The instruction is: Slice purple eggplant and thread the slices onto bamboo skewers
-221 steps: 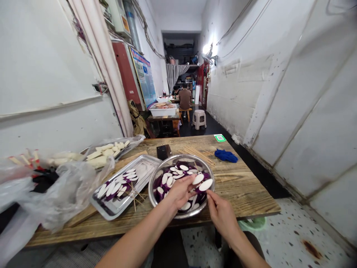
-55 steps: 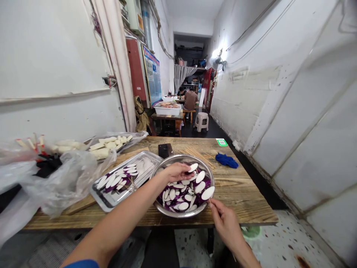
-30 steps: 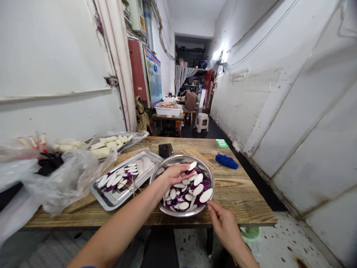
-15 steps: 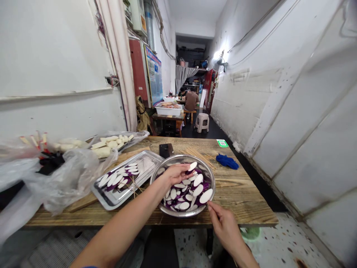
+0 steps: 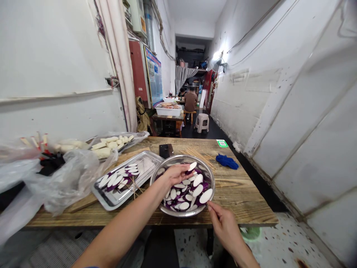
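Note:
Over the steel bowl point(image 5: 210, 204), my left hand point(image 5: 177, 175) pinches a white oval eggplant slice point(image 5: 192, 166) with purple skin. My right hand point(image 5: 223, 217) is closed on the end of a thin bamboo skewer at the bowl's near right rim. Several slices point(image 5: 205, 196) line up from its fingertips toward my left hand and look threaded on the skewer, whose shaft is mostly hidden. Loose purple-edged slices point(image 5: 184, 206) fill the bowl. Left of it, a metal tray point(image 5: 149, 160) holds skewered slices point(image 5: 113, 179), their sticks pointing toward the bowl.
Bare bamboo skewers point(image 5: 199, 156) lie behind the bowl, near a blue cloth point(image 5: 227, 161) and a dark cleaver blade point(image 5: 166, 150). Plastic bags point(image 5: 75, 178) and a tray of peeled pale pieces point(image 5: 111, 143) crowd the wooden table's point(image 5: 245, 201) left side. Farther back, people sit near a stool point(image 5: 201, 123).

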Demonstrator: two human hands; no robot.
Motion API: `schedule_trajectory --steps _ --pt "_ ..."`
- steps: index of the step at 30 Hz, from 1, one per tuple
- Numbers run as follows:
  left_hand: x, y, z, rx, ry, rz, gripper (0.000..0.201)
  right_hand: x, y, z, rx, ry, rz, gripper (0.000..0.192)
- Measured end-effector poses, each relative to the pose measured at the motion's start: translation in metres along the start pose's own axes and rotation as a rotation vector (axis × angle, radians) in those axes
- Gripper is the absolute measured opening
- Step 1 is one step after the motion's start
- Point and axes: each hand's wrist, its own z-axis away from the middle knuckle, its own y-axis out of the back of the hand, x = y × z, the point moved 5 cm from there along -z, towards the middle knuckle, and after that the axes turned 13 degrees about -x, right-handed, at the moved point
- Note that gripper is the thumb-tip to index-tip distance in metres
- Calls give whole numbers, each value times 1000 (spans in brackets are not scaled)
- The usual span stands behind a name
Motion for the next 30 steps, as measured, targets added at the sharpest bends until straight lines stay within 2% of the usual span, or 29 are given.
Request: schedule_trajectory --steps 13,30 --pt "-3 -2 1 -6 1 -47 17 -1 0 -1 -34 2 26 39" --pt "-6 -8 9 -53 53 -22 15 -4 0 -1 -12 -6 9 42"
